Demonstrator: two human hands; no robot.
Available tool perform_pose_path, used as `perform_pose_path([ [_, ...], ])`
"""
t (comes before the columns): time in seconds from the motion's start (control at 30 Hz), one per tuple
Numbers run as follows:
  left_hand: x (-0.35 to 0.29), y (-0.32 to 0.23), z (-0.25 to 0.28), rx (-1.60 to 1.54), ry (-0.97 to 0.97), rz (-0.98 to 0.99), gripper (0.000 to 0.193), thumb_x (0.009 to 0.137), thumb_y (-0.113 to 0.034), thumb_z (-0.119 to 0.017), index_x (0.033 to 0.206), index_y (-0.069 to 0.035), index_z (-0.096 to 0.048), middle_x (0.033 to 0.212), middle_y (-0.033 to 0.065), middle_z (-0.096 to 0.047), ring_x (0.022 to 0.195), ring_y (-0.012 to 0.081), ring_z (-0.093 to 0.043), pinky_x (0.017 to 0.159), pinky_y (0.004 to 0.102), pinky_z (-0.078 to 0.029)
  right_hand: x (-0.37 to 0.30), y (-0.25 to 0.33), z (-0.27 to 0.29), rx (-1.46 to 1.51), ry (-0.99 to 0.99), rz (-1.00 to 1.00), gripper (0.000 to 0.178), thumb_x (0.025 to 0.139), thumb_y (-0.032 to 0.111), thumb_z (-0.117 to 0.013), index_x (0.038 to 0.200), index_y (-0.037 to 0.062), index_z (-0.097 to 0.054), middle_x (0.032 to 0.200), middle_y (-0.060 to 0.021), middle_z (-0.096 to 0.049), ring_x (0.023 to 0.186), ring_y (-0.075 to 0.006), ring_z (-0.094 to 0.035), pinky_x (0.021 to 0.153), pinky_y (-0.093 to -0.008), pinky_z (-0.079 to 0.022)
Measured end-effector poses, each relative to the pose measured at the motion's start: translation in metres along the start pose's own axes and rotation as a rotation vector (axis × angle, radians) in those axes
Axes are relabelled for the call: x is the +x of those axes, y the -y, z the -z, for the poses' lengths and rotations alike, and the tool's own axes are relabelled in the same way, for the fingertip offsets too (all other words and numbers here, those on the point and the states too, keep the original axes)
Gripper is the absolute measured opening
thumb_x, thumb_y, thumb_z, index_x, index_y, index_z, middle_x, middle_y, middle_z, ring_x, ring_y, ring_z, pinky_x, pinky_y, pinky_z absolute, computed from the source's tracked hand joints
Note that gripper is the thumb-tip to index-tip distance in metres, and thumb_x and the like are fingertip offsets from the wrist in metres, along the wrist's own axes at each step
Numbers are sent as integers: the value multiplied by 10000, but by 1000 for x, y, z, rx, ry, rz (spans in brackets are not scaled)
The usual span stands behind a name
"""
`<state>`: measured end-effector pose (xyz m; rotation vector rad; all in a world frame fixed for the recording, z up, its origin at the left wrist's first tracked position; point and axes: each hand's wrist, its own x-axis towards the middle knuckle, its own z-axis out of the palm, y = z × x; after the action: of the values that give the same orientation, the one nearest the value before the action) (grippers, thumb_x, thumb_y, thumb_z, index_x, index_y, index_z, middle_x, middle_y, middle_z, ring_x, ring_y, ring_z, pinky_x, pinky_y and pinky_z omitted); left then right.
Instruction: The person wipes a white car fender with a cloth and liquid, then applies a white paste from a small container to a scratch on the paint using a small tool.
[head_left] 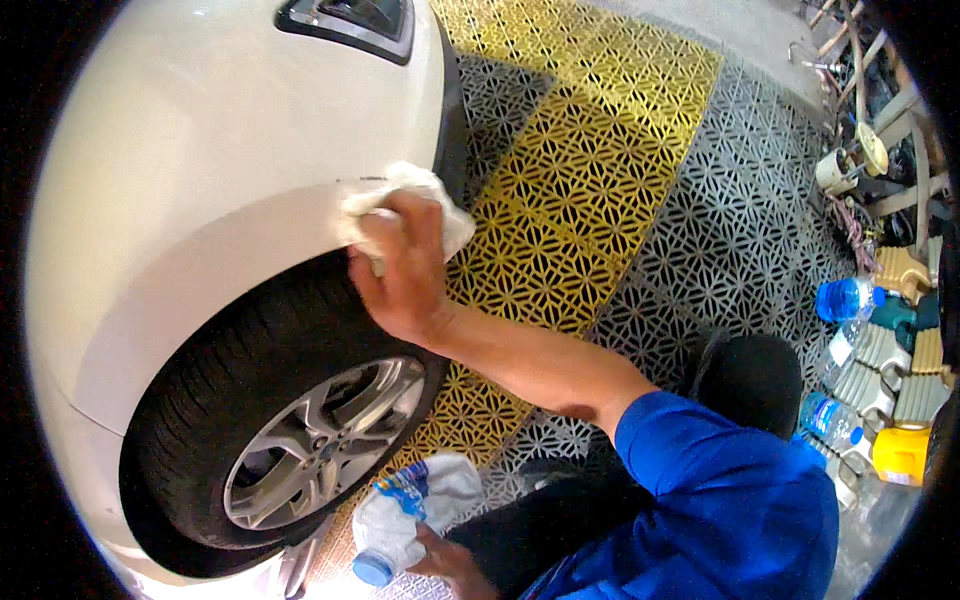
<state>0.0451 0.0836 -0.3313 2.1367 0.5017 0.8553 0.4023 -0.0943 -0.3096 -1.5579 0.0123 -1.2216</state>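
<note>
Head view: our right hand (pixel 408 262) pinches crumpled white cloth (pixel 456 218) against glossy white fender (pixel 250 140); thin dark streak (pixel 373 179) above grip, wiping looks part-done. Below, left hand (pixel 456 566) grips blue-capped translucent plastic bottle (pixel 388 532).

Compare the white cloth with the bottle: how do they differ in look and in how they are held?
The cloth looks soft and crumpled, while the bottle keeps a molded shape.
The cloth is plain white; the bottle has a blue cap and blue markings.
The right hand has the cloth against the car, whereas the left hand holds the bottle lower down, tilted.
Both are pale and in hand.
</note>
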Motion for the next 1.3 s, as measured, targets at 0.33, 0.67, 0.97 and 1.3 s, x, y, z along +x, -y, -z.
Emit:
perform_pose_path([
  [0.33, 1, -10, -5, -55, 292, -114, 545, 1054, -143, -574, 1506, 88, -374, 1491, 262, -505, 1352, 342, -511, 1156, 394, -409, 15, 23, -2, 144, 125, 133, 336, 725, 42, -714, 1034, 51, -584, 1095, -197, -555, 988, -394, -549, 860, -531, -459],
  [0.67, -8, -17, -8, 15, 13, -2, 566, 1049, -178, -588, 1501, 87, -373, 1480, 265, -507, 1333, 343, -517, 1139, 400, -413, -11, -35, 6, 58, 40, 31, 413, 759, 14, -687, 1138, 86, -537, 1094, -174, -555, 960, -388, -561, 817, -537, -470],
  [0.97, -5, -21, -25, 38, 16, 25, 588, 1044, -209, -600, 1498, 87, -372, 1470, 267, -509, 1315, 345, -522, 1125, 405, -417, 82, 145, -51, 523, 79, 295, 281, 651, 286, -757, 801, 81, -635, 999, -172, -612, 987, -383, -575, 798, -536, -498],
  [1.3, -7, -32, -26, 84, -41, 50, 612, 1039, -244, -614, 1494, 86, -371, 1459, 269, -512, 1296, 347, -528, 1109, 410, -421, 29, -42, -11, -51, -103, -236, 286, 841, 55, -667, 1098, 12, -550, 1104, -232, -524, 983, -414, -540, 871, -488, -447],
])
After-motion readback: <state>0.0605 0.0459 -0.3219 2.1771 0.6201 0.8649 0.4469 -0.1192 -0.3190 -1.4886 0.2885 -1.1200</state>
